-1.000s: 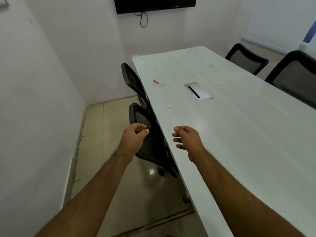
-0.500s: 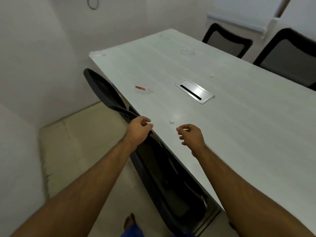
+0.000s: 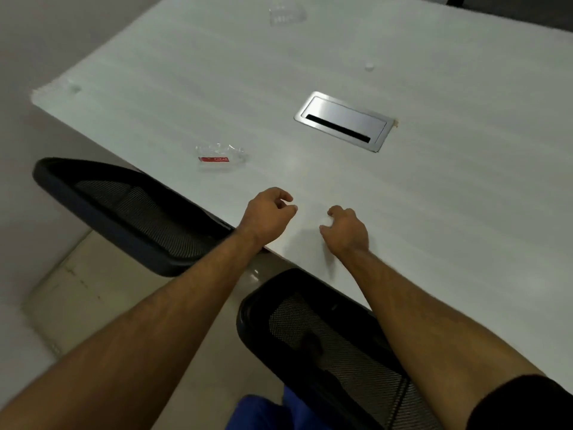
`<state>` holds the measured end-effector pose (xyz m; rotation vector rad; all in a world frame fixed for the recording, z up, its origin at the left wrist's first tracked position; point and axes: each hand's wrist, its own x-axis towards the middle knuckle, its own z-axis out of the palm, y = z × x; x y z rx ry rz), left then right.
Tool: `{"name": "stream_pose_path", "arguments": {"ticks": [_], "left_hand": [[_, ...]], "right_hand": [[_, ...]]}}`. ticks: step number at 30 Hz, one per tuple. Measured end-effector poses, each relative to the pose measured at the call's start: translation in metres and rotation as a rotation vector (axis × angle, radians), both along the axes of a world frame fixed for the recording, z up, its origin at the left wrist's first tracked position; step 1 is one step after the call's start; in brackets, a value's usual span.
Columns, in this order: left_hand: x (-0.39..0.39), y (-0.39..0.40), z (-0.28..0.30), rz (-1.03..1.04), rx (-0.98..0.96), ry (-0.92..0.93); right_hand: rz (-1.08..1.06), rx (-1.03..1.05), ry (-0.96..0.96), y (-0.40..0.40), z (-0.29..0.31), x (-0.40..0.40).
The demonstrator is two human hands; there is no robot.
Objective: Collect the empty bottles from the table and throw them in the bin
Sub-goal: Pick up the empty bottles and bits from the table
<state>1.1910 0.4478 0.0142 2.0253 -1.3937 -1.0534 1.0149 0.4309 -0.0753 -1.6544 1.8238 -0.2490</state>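
A crushed clear bottle with a red label (image 3: 221, 157) lies flat on the white table (image 3: 465, 212), near its left edge. A second crushed clear bottle (image 3: 286, 14) lies at the far end. My left hand (image 3: 269, 214) hovers over the table edge a short way in front of the labelled bottle, fingers loosely curled and holding nothing. My right hand (image 3: 346, 228) is beside it, fingers curled down onto the tabletop; what lies under the fingertips is hidden. No bin is in view.
Two black mesh chairs stand against the table's left side, one (image 3: 130, 209) under my left arm and one (image 3: 325, 346) below my right arm. A metal cable hatch (image 3: 344, 121) is set in the tabletop. A small white cap (image 3: 369, 66) lies beyond it.
I have stepped closer and the view has tilted down. Both hands moved forward from beside the chair to above the table edge, closer to the labelled bottle.
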Motion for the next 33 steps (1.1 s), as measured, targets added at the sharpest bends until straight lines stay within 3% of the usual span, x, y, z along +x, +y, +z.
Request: {"name": "stream_pose_path", "arguments": {"ticks": [3, 7, 11, 15, 19, 22, 26, 30, 33], "left_hand": [[0.019, -0.026, -0.008, -0.052, 0.018, 0.006], [0.062, -0.059, -0.01, -0.037, 0.005, -0.045], [0.122, -0.101, -0.019, -0.117, -0.112, -0.333], [0.173, -0.149, -0.054, -0.35, -0.357, -0.739], [0.2, -0.177, -0.071, -0.556, -0.208, -0.831], [0.215, -0.186, -0.072, -0.676, -0.153, -0.749], [0.238, -0.187, -0.052, -0.684, -0.087, -0.35], [0.261, -0.18, -0.005, -0.64, 0.059, -0.009], [0.278, -0.166, 0.034, -0.627, 0.092, 0.078]], "right_hand": [[-0.013, -0.026, 0.0, -0.016, -0.006, 0.017], [-0.132, -0.034, -0.223, -0.037, 0.01, 0.053], [-0.251, -0.042, -0.415, -0.069, 0.021, 0.11], [-0.385, -0.064, -0.491, -0.093, 0.024, 0.152], [-0.516, -0.042, -0.514, -0.102, 0.024, 0.188], [-0.584, -0.043, -0.512, -0.103, 0.028, 0.208], [-0.606, -0.055, -0.526, -0.097, 0.048, 0.225], [-0.497, -0.073, -0.547, -0.089, 0.084, 0.235], [-0.361, -0.087, -0.546, -0.079, 0.111, 0.244]]}}
